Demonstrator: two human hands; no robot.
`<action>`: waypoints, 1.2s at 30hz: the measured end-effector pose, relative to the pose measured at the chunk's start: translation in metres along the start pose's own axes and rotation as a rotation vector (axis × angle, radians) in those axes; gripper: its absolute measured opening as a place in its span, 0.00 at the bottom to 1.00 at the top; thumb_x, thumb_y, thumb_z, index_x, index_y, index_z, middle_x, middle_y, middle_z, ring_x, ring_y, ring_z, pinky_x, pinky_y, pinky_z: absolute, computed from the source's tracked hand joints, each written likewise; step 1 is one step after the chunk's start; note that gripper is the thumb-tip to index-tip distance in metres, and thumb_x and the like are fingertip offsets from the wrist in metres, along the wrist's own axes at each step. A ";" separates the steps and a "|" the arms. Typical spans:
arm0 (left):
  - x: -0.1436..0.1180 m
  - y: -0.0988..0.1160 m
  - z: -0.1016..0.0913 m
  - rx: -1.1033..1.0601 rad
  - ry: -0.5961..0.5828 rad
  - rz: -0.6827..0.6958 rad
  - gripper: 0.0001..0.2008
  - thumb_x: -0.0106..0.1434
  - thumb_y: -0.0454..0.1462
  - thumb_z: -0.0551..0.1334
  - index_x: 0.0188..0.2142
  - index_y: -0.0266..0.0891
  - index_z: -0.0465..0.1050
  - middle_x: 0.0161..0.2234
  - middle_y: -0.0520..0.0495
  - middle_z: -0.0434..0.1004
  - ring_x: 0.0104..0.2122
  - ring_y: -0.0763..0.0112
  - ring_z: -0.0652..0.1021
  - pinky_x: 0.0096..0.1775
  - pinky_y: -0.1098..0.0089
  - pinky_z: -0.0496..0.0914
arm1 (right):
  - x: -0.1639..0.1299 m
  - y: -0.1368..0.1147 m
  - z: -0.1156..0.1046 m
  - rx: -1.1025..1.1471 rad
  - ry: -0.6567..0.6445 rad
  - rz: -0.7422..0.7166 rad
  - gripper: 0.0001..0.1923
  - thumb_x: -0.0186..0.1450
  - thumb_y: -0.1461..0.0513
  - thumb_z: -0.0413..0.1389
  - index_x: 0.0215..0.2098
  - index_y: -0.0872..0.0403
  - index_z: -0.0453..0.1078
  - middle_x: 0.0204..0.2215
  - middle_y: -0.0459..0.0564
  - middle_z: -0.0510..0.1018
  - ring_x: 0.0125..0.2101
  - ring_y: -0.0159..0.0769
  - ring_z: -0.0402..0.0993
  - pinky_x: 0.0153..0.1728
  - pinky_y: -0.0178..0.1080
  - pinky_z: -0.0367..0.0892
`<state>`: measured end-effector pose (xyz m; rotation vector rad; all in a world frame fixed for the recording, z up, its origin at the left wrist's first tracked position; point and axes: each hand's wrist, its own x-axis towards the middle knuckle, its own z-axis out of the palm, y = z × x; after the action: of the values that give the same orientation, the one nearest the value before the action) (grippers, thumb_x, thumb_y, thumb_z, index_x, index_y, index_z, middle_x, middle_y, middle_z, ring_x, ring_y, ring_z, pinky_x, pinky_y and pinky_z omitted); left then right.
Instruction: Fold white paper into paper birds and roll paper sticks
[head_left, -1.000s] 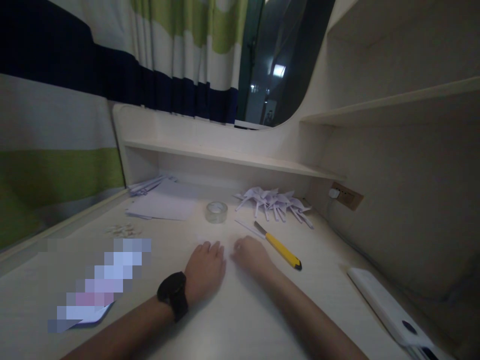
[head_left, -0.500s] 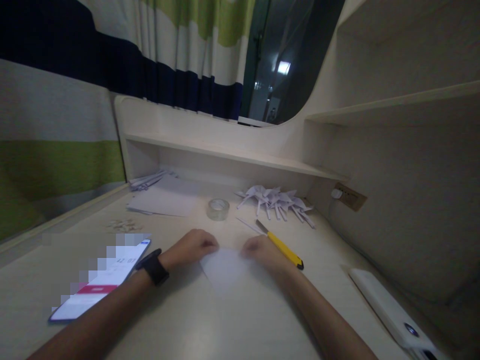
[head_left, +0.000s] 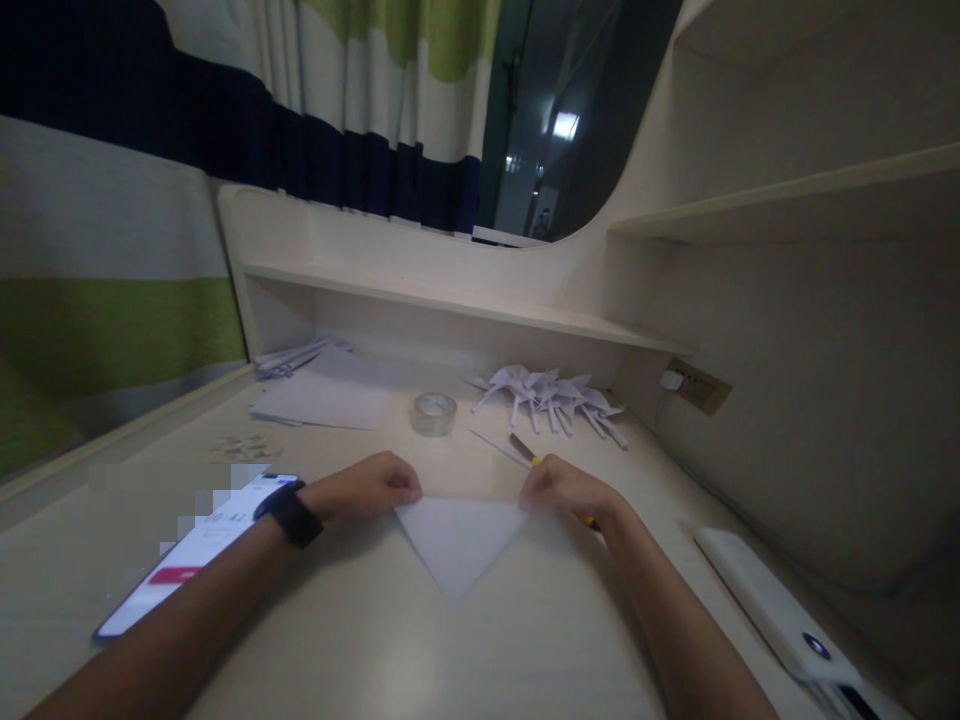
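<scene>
Two bare forearms reach in from the bottom corners across a pale counter [head_left: 390, 650], wrists low, backs of the hands upward. The left hand [head_left: 386, 483], with a dark watch [head_left: 292, 515] at its wrist, is curled, thumb and fingers drawn together on the left corner of a white paper [head_left: 461, 540]. The right hand [head_left: 566, 485] is bent inward, fingers curled at the paper's right corner; they are blurred, so I cannot tell whether they pinch or only press.

The counter stretches from the paper toward the viewer, between the forearms. On the left, the watch wrist passes just beside a lit phone [head_left: 202, 560]; on the right, a yellow knife [head_left: 525, 447] lies partly hidden behind the hand. Farther back are a tape roll [head_left: 433, 415] and white pinwheels [head_left: 544, 392], below a shelf edge [head_left: 450, 307].

The paper lies between the hands, a triangle with its long edge away from the viewer and its tip pointing nearer.
</scene>
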<state>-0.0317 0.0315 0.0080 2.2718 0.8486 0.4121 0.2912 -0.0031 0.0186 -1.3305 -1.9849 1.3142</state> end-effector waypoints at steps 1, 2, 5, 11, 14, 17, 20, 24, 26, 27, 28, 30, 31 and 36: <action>0.000 0.001 -0.001 -0.022 -0.007 -0.006 0.15 0.58 0.42 0.57 0.26 0.33 0.74 0.25 0.46 0.76 0.27 0.68 0.73 0.31 0.71 0.64 | -0.002 0.001 -0.004 0.014 -0.002 0.012 0.06 0.45 0.62 0.62 0.22 0.57 0.77 0.19 0.46 0.78 0.22 0.32 0.70 0.29 0.34 0.64; 0.000 0.001 -0.001 -0.050 -0.017 -0.009 0.15 0.59 0.43 0.57 0.25 0.33 0.74 0.25 0.46 0.75 0.26 0.68 0.73 0.31 0.71 0.65 | -0.004 0.001 -0.008 0.027 -0.007 0.024 0.06 0.45 0.62 0.62 0.22 0.57 0.77 0.19 0.46 0.78 0.22 0.33 0.71 0.29 0.34 0.64; -0.001 0.003 -0.003 -0.112 -0.033 -0.019 0.15 0.59 0.43 0.58 0.25 0.34 0.73 0.24 0.46 0.76 0.26 0.68 0.74 0.31 0.71 0.66 | -0.011 0.005 -0.019 0.027 -0.028 0.048 0.07 0.46 0.61 0.62 0.23 0.57 0.78 0.20 0.47 0.78 0.23 0.34 0.72 0.30 0.34 0.65; -0.006 0.007 -0.011 -0.120 -0.058 -0.050 0.15 0.60 0.43 0.58 0.23 0.35 0.74 0.23 0.47 0.77 0.25 0.69 0.75 0.31 0.71 0.66 | -0.017 0.014 -0.030 0.014 0.001 0.050 0.07 0.46 0.62 0.61 0.23 0.57 0.78 0.21 0.48 0.79 0.24 0.34 0.72 0.31 0.34 0.65; -0.010 0.013 -0.016 -0.099 -0.061 -0.081 0.15 0.59 0.43 0.58 0.25 0.35 0.75 0.25 0.46 0.78 0.25 0.69 0.75 0.31 0.70 0.66 | -0.017 0.018 -0.033 0.004 0.008 0.052 0.07 0.47 0.62 0.61 0.23 0.58 0.78 0.21 0.48 0.79 0.25 0.35 0.73 0.32 0.34 0.65; -0.011 0.017 -0.019 -0.093 -0.055 -0.107 0.15 0.59 0.44 0.59 0.24 0.36 0.75 0.25 0.46 0.78 0.26 0.69 0.75 0.31 0.70 0.66 | -0.017 0.020 -0.035 -0.011 0.015 0.059 0.08 0.46 0.62 0.61 0.24 0.57 0.78 0.22 0.48 0.79 0.26 0.35 0.73 0.32 0.34 0.65; -0.011 0.017 -0.017 -0.156 -0.015 -0.162 0.16 0.59 0.47 0.59 0.26 0.36 0.74 0.27 0.45 0.78 0.27 0.68 0.76 0.28 0.70 0.66 | -0.019 0.019 -0.037 -0.015 0.042 0.055 0.09 0.47 0.60 0.61 0.25 0.58 0.78 0.23 0.49 0.79 0.26 0.36 0.73 0.33 0.35 0.65; -0.012 0.017 -0.012 -0.434 0.015 -0.219 0.17 0.59 0.49 0.60 0.32 0.36 0.70 0.35 0.43 0.78 0.35 0.63 0.77 0.35 0.65 0.71 | -0.020 0.018 -0.037 -0.019 0.048 0.056 0.11 0.48 0.59 0.62 0.27 0.58 0.78 0.24 0.49 0.80 0.27 0.36 0.73 0.34 0.36 0.65; -0.013 0.018 -0.012 -0.558 0.027 -0.219 0.17 0.59 0.49 0.60 0.34 0.37 0.69 0.37 0.42 0.77 0.40 0.61 0.77 0.40 0.62 0.72 | -0.020 0.018 -0.037 -0.019 0.057 0.054 0.11 0.48 0.59 0.62 0.27 0.58 0.78 0.24 0.50 0.80 0.28 0.36 0.73 0.35 0.36 0.65; -0.013 0.019 -0.012 -0.590 0.031 -0.215 0.16 0.59 0.49 0.61 0.34 0.37 0.69 0.38 0.42 0.76 0.42 0.60 0.76 0.41 0.61 0.72 | -0.020 0.018 -0.036 -0.020 0.062 0.053 0.11 0.48 0.58 0.62 0.27 0.58 0.78 0.24 0.50 0.80 0.28 0.36 0.73 0.35 0.36 0.65; -0.014 0.019 -0.013 -0.601 0.030 -0.212 0.16 0.58 0.48 0.61 0.34 0.37 0.69 0.39 0.41 0.76 0.43 0.59 0.76 0.42 0.60 0.72 | -0.020 0.019 -0.036 -0.020 0.065 0.054 0.11 0.48 0.58 0.62 0.27 0.58 0.78 0.24 0.50 0.80 0.28 0.36 0.73 0.35 0.36 0.65; -0.014 0.019 -0.015 -0.594 0.024 -0.213 0.15 0.58 0.48 0.62 0.34 0.37 0.69 0.40 0.41 0.76 0.45 0.59 0.76 0.44 0.60 0.72 | -0.021 0.021 -0.038 -0.019 0.062 0.064 0.12 0.48 0.58 0.62 0.27 0.58 0.78 0.25 0.50 0.80 0.28 0.37 0.74 0.35 0.37 0.66; -0.014 0.018 -0.016 -0.590 0.024 -0.215 0.15 0.58 0.48 0.62 0.34 0.37 0.69 0.40 0.41 0.75 0.45 0.59 0.75 0.44 0.59 0.72 | -0.022 0.022 -0.039 -0.021 0.061 0.072 0.12 0.47 0.58 0.63 0.27 0.58 0.78 0.25 0.50 0.80 0.29 0.37 0.74 0.35 0.37 0.66; -0.013 0.013 -0.017 -0.639 0.057 -0.218 0.16 0.59 0.48 0.61 0.35 0.37 0.68 0.40 0.42 0.75 0.45 0.58 0.76 0.43 0.58 0.74 | -0.018 0.020 -0.041 -0.115 0.194 0.078 0.15 0.50 0.56 0.62 0.29 0.60 0.78 0.25 0.51 0.80 0.28 0.37 0.73 0.34 0.37 0.65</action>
<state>-0.0440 0.0233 0.0281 1.5719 0.8345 0.5559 0.3394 0.0021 0.0233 -1.5402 -1.9168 1.0724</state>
